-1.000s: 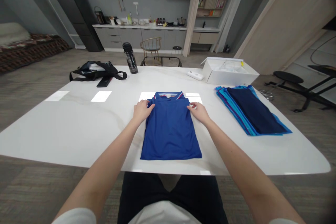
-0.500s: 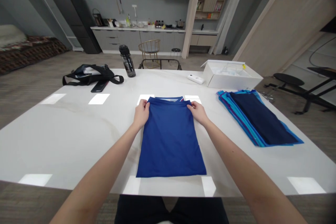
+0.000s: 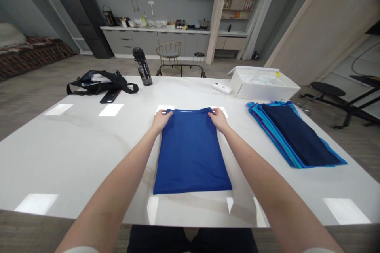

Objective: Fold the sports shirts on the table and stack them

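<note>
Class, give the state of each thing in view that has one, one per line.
Blue garment: folded, mostly smooth
Left hand: pinching garment's far left corner
Right hand: pinching garment's far right corner
Clothes pile: folded, stacked
White box: open
Bottle: upright
Phone: lying flat
Black bag: lying, strap loose
Refrigerator: shut

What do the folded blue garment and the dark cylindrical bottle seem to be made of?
Folded blue garment: probably thin fabric, smooth and matte, with faint creases. Dark cylindrical bottle: probably glossy plastic; its body looks translucent, though glass is possible.
</note>
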A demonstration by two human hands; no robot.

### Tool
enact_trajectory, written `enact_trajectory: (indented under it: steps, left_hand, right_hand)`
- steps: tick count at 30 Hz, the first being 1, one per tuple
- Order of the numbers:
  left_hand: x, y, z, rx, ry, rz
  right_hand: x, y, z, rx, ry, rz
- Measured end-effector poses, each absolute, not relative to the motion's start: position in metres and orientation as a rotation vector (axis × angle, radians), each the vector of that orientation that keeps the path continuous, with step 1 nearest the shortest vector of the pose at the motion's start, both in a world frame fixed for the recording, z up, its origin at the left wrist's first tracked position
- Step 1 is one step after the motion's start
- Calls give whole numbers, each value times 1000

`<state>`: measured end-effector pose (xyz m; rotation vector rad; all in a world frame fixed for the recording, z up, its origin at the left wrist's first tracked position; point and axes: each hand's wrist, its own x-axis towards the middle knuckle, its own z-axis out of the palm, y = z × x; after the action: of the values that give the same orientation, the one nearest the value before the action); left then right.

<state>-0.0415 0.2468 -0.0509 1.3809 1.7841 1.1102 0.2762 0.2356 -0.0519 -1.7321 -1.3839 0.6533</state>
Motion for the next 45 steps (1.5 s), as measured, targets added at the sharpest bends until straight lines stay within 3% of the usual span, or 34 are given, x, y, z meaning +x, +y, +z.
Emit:
enact_trajectory:
  steps: [7,12,15,18,25,31,34,38,45]
  left_hand:
    - [-29,261,-42,1406,1628,1224]
    - [-25,246,-37,1513,1806,1151]
    - [-11,221,-28,1994,1845,1129]
    - [9,197,-23,2500,1629,880]
    - [10,193,-50,2317,1824,441]
    - [21,187,-41,2482,1746,644]
    - [32,180,-43,2532,1564,545]
    - [28,179,-57,2465,1657,408]
    - [17,172,-49,2597,1787,467]
  right_hand:
    - [275,241,-41,-1844,-1361,497]
    - [270,229,-37,-2032,-1498,348]
    - [257,215,-33,-2046,-1572,169]
    - [236,201,-30,-1875,-1830,24]
    - [216,193,-41,-1807,-2240,309]
    - [206,186,-36,-1727,-2259,186]
    - [193,177,-41,-1707,-2304,194]
    - [201,174,-48,-1848,-2282,228]
    - [223,170,-36,-2068,-2106,189]
